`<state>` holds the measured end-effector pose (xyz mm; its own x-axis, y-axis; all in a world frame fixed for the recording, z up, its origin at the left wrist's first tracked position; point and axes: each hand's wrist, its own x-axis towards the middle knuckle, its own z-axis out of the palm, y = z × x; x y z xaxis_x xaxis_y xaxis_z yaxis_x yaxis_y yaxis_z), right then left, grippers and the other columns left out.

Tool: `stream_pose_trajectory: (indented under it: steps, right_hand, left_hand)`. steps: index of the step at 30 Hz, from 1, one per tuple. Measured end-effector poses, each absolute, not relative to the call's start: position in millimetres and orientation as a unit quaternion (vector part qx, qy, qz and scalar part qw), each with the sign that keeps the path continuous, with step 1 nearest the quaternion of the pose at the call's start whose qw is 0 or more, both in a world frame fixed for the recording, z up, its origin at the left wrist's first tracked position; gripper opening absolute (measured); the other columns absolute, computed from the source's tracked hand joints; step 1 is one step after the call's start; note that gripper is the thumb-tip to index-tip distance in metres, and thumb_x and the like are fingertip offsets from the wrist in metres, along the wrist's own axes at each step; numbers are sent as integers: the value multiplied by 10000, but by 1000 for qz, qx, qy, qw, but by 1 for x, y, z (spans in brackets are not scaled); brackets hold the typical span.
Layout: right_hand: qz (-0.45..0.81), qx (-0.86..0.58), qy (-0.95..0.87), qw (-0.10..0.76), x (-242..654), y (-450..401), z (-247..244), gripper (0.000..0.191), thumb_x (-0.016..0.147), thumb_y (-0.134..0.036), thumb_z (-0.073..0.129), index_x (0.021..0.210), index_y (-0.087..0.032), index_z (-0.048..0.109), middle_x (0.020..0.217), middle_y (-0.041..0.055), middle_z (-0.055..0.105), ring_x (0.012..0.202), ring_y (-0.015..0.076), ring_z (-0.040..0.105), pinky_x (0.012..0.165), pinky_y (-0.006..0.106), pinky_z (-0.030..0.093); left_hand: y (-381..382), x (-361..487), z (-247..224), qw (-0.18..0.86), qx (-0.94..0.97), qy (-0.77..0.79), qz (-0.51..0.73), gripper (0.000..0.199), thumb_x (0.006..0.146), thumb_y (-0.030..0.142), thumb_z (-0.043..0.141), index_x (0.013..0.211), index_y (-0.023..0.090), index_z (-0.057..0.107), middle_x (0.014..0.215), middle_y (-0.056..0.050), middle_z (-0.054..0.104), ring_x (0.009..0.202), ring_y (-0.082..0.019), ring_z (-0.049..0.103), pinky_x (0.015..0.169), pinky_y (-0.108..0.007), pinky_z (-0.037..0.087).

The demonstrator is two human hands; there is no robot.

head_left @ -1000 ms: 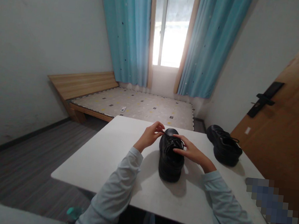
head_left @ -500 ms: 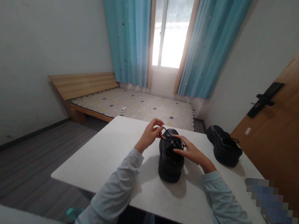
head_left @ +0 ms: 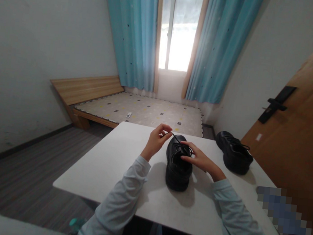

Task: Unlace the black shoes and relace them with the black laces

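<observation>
A black lace-up shoe (head_left: pixel 178 177) stands upright on the white table (head_left: pixel 107 164), its heel toward me. My left hand (head_left: pixel 156 141), just left of the toe, pinches one end of the black shoelace (head_left: pixel 176 138), which runs taut to the top of the shoe. From the right, my right hand (head_left: pixel 198 158) closes on the lacing near the shoe's opening. A loop of lace shows by its fingers, though exactly what lies between finger and thumb is partly hidden. A matching black shoe (head_left: pixel 236 154) rests at the table's right edge.
Beyond the table is a bed with a patterned mattress (head_left: pixel 151 111), a small white remote (head_left: pixel 128 115) lying on it. A wooden door (head_left: pixel 290 134) stands at the right. A blurred-out patch (head_left: pixel 282 214) covers something at the table's right edge. Below left shows a teal object (head_left: pixel 75 223).
My left fingers have closed together on the lace, and the loose lace below them no longer shows. My right hand and both shoes have stayed in place.
</observation>
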<state>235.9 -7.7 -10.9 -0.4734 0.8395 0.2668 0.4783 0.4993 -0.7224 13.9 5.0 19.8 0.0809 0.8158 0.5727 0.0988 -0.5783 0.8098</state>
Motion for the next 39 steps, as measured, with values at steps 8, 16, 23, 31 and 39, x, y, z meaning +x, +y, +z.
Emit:
stream_pose_trajectory:
  steps: [8,16,23,31,39]
  right_hand:
    - [296,-406,-806,314,237,-7,-13,607,741,-431,664,1287,-261,459,1343,86,473,1232,275,459,1027,471,377]
    - [282,-430,-796,319,234,-11,-4,615,706,-420,693,1257,-231,497,1324,110,487,1200,288,479,910,440,479]
    - [332,-466,-716,400,233,-10,1,372,796,-450,563,1081,-217,616,1168,113,578,1017,266,595,472,246,542]
    - [324,-540,-650,426,239,-2,-9,312,642,-381,681,841,-141,680,761,87,626,621,185,605,266,161,316]
    - [403,-521,-629,413,230,-11,1,346,640,-467,697,757,-147,641,581,6,571,443,87,464,326,180,267]
  left_hand:
    - [-6,12,28,421,668,274,549,248,819,377,550,850,136,599,590,21,577,551,-79,533,540,-185,392]
    - [-1,15,18,371,733,366,437,368,867,447,443,769,140,619,471,41,536,408,-67,452,455,-185,353]
    - [6,19,8,233,785,403,409,155,838,251,525,854,166,654,786,-10,675,646,-95,574,609,-197,448]
    - [12,20,-2,222,822,362,378,172,834,205,547,946,185,677,926,-42,660,808,-127,608,730,-235,503]
    - [9,20,0,229,827,362,364,170,846,239,545,943,186,674,932,-42,656,838,-135,609,750,-244,502]
